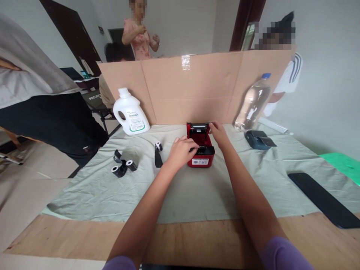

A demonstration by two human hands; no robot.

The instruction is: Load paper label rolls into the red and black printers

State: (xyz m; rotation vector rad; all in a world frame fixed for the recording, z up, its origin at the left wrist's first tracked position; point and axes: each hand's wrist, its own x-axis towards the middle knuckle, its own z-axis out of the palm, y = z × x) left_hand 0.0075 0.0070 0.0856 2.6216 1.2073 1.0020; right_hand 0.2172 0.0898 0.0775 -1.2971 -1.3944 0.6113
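Observation:
A small red label printer (200,159) stands on the cloth in front of me with its lid (198,128) raised, showing a roller under the lid. My right hand (218,134) has thumb and fingers closed on the right edge of that lid. At the printer's front left, my left hand (183,150) reaches over the black front rim, its fingers drawn together by a small dark part; whatever they pinch is hidden. Left of this hand lies a small paper roll (158,146) with a black strip trailing from it. Further left are black-wrapped paper rolls (119,171).
A cardboard screen (191,86) backs the cloth-covered table (194,202). Before it stand a white detergent jug (131,112) and a leaning water bottle (253,103). On the right lie a dark portable printer (259,140) and a black phone-like slab (323,198). Several people are around the table.

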